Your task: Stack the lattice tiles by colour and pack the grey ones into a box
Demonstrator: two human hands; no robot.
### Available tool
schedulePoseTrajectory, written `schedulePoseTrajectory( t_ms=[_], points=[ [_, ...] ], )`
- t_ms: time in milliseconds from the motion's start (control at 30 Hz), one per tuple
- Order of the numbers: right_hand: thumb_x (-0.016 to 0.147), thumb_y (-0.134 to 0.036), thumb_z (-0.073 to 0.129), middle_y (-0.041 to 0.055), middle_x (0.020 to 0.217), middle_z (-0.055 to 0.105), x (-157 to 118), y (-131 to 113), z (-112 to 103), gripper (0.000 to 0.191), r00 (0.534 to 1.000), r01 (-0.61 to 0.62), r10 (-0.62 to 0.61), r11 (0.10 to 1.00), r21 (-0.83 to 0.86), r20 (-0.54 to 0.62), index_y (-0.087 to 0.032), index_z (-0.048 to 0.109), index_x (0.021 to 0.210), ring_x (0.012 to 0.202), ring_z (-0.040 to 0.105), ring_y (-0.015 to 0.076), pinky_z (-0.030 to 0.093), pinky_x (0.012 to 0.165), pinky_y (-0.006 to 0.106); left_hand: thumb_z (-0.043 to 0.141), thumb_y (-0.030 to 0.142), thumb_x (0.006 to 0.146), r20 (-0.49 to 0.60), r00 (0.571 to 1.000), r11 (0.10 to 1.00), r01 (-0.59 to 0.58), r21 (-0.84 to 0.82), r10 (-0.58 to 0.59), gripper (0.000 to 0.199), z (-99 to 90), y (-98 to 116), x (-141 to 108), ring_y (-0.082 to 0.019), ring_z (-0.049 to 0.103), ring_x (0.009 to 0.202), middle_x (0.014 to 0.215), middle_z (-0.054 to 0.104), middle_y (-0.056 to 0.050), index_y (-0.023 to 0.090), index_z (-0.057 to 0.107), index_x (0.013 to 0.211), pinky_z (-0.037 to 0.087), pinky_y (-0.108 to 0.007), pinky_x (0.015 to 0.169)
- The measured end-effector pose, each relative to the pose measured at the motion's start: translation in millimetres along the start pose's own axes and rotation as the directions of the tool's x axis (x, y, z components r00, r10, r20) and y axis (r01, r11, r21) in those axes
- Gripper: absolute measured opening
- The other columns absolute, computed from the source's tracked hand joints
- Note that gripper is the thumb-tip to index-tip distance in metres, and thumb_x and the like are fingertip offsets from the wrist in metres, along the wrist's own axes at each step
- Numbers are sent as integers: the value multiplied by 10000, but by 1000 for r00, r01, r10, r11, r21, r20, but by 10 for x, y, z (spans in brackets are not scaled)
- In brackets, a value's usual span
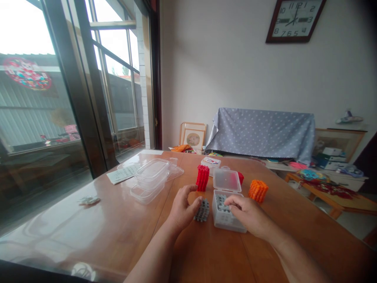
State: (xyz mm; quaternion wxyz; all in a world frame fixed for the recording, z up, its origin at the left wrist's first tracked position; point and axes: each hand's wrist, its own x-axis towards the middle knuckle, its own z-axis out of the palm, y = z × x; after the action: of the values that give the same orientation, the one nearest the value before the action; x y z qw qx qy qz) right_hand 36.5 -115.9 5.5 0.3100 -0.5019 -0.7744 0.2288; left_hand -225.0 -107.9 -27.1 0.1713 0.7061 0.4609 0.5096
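My left hand [185, 208] curves around a small grey block stack [202, 211] on the wooden table, thumb at its top and index finger stretched beyond it. My right hand [242, 211] reaches over the open clear plastic box [228, 224], its fingers bent together at the grey pieces [220, 202] inside; whatever lies between the fingertips is too small to make out. The box's lid [226, 180] is tipped back behind it. A red stack [203, 177] stands just behind the grey one.
An orange stack [258, 191] stands right of the box. Another red piece [241, 178] shows behind the lid. Clear containers [151, 177] and a paper sheet [123, 173] lie at the left, near a crumpled item [88, 200]. A small lidded box [211, 162] stands farther back.
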Motion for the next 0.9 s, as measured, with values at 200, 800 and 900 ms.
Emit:
schedulePoseTrajectory(
  t_ms=[200, 800, 900],
  points=[
    [892, -250, 469, -4, 824, 705, -20, -64, -26, 217, 998, 42, -40, 998, -48, 56, -231, 684, 866, 807, 643, 202, 452, 727, 299, 636, 344, 901, -3, 1000, 1000, 11, 10, -11, 271, 18, -34, 11, -230, 616, 1116, 1181, 670, -60, 251, 629, 1155, 475, -398, 968],
    [935, -279, 440, -4, 831, 695, -29, -140, -88, 222, 992, 28, -22, 999, -44, 122, -242, 655, 896, 814, 633, 201, 451, 731, 302, 611, 307, 876, 42, 998, 998, 55, -20, -54, 241, 19, -44, 25, -236, 636, 1064, 1142, 685, -64, 242, 661, 1102, 508, -376, 923],
    [923, -286, 462, 5, 859, 715, -25, -132, -80, 218, 994, 30, -29, 1000, -5, 104, -240, 675, 909, 810, 637, 203, 460, 744, 309, 653, 280, 821, 123, 991, 998, 54, 16, -55, 344, -10, -33, 6, -253, 616, 1103, 1193, 669, -58, 261, 642, 1165, 494, -381, 941]
  ],
)
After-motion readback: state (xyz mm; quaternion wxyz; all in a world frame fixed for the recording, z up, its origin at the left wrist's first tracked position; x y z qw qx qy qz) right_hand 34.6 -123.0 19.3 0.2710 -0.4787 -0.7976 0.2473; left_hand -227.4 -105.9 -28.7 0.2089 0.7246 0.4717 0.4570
